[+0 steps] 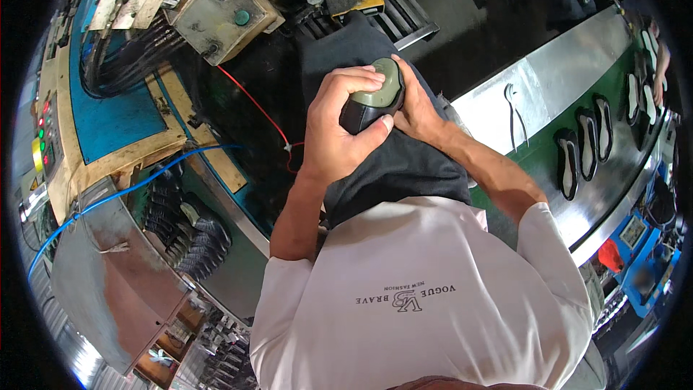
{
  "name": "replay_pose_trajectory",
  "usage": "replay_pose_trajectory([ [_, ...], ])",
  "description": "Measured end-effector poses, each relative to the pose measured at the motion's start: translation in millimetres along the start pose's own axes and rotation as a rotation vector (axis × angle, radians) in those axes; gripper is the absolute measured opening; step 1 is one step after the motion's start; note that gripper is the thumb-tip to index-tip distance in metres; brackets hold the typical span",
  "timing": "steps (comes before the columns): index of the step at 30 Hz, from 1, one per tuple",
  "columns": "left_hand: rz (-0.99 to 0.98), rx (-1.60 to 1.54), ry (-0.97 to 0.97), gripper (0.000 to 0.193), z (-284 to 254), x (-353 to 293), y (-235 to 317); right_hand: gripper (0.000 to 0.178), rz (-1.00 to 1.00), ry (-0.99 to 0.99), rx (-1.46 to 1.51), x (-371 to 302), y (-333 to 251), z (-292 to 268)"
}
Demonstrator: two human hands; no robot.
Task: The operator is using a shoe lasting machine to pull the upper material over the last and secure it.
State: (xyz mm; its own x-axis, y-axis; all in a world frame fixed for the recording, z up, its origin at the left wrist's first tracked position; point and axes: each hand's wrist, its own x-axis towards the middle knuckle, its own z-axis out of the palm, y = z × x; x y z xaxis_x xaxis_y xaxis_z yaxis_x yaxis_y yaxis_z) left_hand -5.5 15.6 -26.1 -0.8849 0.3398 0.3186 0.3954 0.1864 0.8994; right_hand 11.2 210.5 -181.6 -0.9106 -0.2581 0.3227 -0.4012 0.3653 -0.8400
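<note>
One black shoe fitted around a green form is held over dark trousers; the fingers of the left hand and right hand are clamped on it. To the shoe's right, a long-handled tool and several dark shoes are carried by a metal tabletop.

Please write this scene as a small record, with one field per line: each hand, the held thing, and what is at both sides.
Left hand: gripping the held piece from its left
Right hand: holding its right side
Held piece: olive-green form with black covering
Left side: control box, blue hose
Right side: pliers-like tool, black shoes
</note>
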Motion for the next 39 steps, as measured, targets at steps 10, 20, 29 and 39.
replay_pose_trajectory([
  [10,-0.235,-1.052,0.096,0.061,-31.6,31.1,-45.4,0.116,0.521,-0.448,0.487,30.3,-96.5,-64.4],
  [20,-0.336,-0.769,0.147,0.062,18.3,5.7,-74.8,0.073,0.496,-0.233,0.734,73.9,-75.4,-63.7],
  [29,-0.259,-0.394,0.174,0.04,15.2,12.7,-69.7,0.051,0.33,-0.118,0.555,91.7,-77.7,-20.4],
  [39,-0.222,-0.599,-0.012,0.055,44.2,10.8,-86.9,0.04,0.485,-0.068,0.6,62.3,-26.2,-39.4],
])
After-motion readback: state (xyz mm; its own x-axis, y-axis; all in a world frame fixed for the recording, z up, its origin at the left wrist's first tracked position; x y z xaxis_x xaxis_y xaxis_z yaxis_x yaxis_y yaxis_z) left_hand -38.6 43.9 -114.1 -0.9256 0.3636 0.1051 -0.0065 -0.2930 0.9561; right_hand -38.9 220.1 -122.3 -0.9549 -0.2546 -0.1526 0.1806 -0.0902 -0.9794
